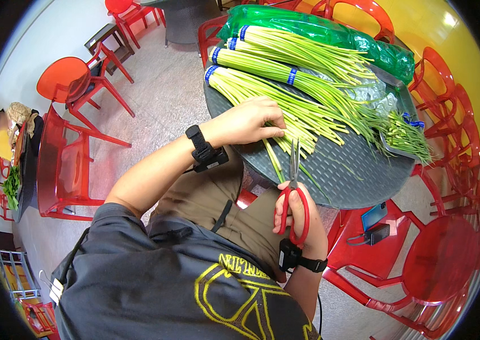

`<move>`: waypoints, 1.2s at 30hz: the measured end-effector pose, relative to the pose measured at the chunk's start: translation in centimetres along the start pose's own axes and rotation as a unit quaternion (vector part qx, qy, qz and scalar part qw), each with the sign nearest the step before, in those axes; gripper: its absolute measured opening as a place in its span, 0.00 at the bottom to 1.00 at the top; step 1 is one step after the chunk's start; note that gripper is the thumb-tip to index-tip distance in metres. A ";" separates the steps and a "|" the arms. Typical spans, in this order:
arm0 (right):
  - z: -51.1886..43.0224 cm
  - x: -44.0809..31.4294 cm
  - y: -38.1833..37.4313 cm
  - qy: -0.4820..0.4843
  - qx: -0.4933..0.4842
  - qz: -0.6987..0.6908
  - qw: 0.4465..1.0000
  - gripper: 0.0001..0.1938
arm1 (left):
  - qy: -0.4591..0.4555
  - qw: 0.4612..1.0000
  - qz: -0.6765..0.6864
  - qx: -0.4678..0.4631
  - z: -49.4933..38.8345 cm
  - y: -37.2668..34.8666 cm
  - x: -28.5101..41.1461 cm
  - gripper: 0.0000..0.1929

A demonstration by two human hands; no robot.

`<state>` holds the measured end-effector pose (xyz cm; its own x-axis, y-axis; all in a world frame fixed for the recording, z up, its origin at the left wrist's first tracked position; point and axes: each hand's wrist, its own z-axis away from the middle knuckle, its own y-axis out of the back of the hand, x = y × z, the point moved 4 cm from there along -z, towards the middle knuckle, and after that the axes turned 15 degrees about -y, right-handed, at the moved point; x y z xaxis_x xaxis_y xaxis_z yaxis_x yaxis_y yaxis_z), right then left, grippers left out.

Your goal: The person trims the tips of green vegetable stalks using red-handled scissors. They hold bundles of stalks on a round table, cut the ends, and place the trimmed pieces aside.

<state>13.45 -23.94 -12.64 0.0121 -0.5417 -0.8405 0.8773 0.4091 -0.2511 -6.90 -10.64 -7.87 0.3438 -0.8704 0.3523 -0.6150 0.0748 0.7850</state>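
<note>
My left hand [253, 121] rests on the nearest bunch of long green stems [248, 87], its thumb and fingertips closed around a few of them; how firmly cannot be seen. A blue band holds that bunch at its far left end. Red-handled scissors [294, 187] are in my right hand [303, 212] at the table's near edge, blades pointing away from me and nearly together. A few stems hang over the edge beside the blades. More banded bunches [295, 46] lie behind, and a short cut bunch with a blue band [405, 131] sits in a tray at the right.
The dark woven-pattern round table [363, 170] has a green plastic bag [320, 32] along its back. A grey tray [403, 154] stands at its right. A red chair [376, 242] at the lower right bears a phone [374, 216] and a black device [378, 234]. Another person is at the far left.
</note>
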 end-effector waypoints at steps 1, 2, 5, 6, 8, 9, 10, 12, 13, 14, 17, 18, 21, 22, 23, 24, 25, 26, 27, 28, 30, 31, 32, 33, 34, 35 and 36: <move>-0.1 0.0 0.0 -0.002 0.003 -0.002 1.000 0.22 | -0.003 1.000 0.002 0.002 0.1 0.0 0.0 0.10; -0.1 0.0 -0.1 -0.005 0.007 -0.005 1.000 0.21 | -0.007 1.000 0.002 0.002 0.1 0.1 0.1 0.10; -0.2 -0.1 -0.1 -0.010 0.019 0.004 1.000 0.21 | -0.008 1.000 0.010 -0.003 0.3 0.1 0.1 0.09; -0.2 -0.1 -0.2 -0.005 0.020 0.010 1.000 0.20 | -0.010 1.000 0.009 -0.003 0.4 0.1 0.2 0.09; -0.4 0.0 -0.2 -0.017 0.022 -0.002 1.000 0.18 | -0.009 1.000 0.010 -0.006 0.4 0.1 0.2 0.09; -0.5 0.0 -0.1 -0.019 0.024 -0.011 0.999 0.16 | -0.009 1.000 0.010 -0.003 0.4 0.1 0.3 0.09; -0.5 0.0 -0.1 -0.022 0.024 -0.011 0.999 0.16 | -0.008 1.000 0.011 0.000 0.4 0.1 0.3 0.09; -0.6 0.1 -0.1 -0.024 0.027 -0.018 0.999 0.16 | -0.009 1.000 0.010 0.000 0.4 0.1 0.4 0.09; -0.6 0.2 -0.1 -0.030 0.030 -0.015 0.999 0.16 | -0.010 1.000 0.009 -0.002 0.4 0.1 0.4 0.09; -0.6 0.2 -0.1 -0.032 0.031 -0.015 0.999 0.17 | -0.011 1.000 0.006 -0.005 0.5 0.1 0.4 0.09; -0.6 0.2 -0.1 -0.037 0.033 -0.012 0.999 0.18 | -0.008 1.000 0.008 -0.004 0.5 0.2 0.5 0.09; -0.6 0.2 -0.1 -0.042 0.039 -0.014 0.998 0.19 | -0.007 1.000 0.010 -0.004 0.5 0.2 0.5 0.09; -0.6 0.0 -0.3 -0.021 0.048 0.014 0.999 0.20 | -0.006 1.000 0.009 -0.005 0.5 0.3 0.4 0.09; -0.5 0.0 -0.3 -0.028 0.051 0.016 0.998 0.20 | -0.007 1.000 0.007 -0.006 0.5 0.3 0.4 0.09; -0.5 0.0 -0.3 -0.030 0.050 0.015 0.998 0.20 | -0.008 1.000 0.006 -0.006 0.5 0.2 0.4 0.09; -0.5 0.0 -0.3 -0.032 0.050 0.015 0.998 0.20 | -0.007 1.000 0.003 -0.005 0.5 0.2 0.4 0.09; -0.5 -0.1 -0.3 -0.031 0.049 0.018 0.998 0.20 | -0.006 1.000 0.001 -0.004 0.6 0.2 0.5 0.10; -0.5 -0.1 -0.4 -0.029 0.049 0.021 0.998 0.20 | -0.006 1.000 -0.002 -0.003 0.6 0.2 0.5 0.10; -0.6 -0.1 -0.4 -0.027 0.048 0.024 0.998 0.20 | -0.006 1.000 -0.003 -0.004 0.6 0.2 0.5 0.10; -0.6 -0.1 -0.4 -0.029 0.049 0.020 0.998 0.20 | -0.006 1.000 -0.004 -0.004 0.5 0.1 0.5 0.10; -0.6 -0.2 -0.5 -0.031 0.052 0.013 0.998 0.20 | -0.004 1.000 -0.005 -0.009 0.5 0.2 0.4 0.09; -0.6 -0.2 -0.6 -0.038 0.056 0.015 0.998 0.20 | -0.002 1.000 -0.005 -0.013 0.5 0.2 0.4 0.09; -0.6 -0.3 -0.6 -0.044 0.061 0.017 0.997 0.19 | 0.000 1.000 -0.006 -0.017 0.5 0.2 0.4 0.09; -0.5 -0.4 -0.6 -0.051 0.066 0.019 0.996 0.19 | -0.004 1.000 -0.004 -0.013 0.4 0.2 0.4 0.09; -0.5 -0.6 -0.7 -0.050 0.064 0.020 0.996 0.19 | -0.007 1.000 -0.003 -0.010 0.4 0.2 0.5 0.09; -0.4 -0.7 -0.7 -0.050 0.063 0.020 0.997 0.18 | -0.010 1.000 -0.003 -0.006 0.5 0.2 0.5 0.09; -0.3 -0.8 -0.8 -0.050 0.062 0.020 0.997 0.18 | -0.011 1.000 0.000 -0.004 0.5 0.3 0.6 0.09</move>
<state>12.59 -23.59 -11.90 0.0914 -0.5995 -0.7952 0.9276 0.3417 -0.1510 -7.21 -11.38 -7.70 0.3278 -0.8811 0.3409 -0.6090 0.0789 0.7893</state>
